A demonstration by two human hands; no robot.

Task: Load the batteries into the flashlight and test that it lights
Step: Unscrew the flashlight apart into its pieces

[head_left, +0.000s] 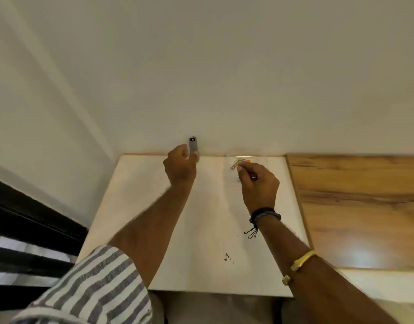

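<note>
Your left hand is wrapped around the flashlight, holding it upright at about 11 o'clock on the white counter, close to the wall, with one end facing you. Your right hand is at about 1 o'clock, its grip pinching a copper-toned battery at the fingertips inside what looks like a clear dish; an orange-tipped piece beside it may be a second cell, though blur makes that uncertain. Nothing appears loaded yet. The main risk, as I judge it, is polarity: I cannot tell which battery end leads, and a reversed cell would leave the light dead. A fingertip pinch on a smooth cylinder can also slip during the carry across, letting it roll off the counter's edge. Tilting the flashlight's open end downward would spill anything inserted.
</note>
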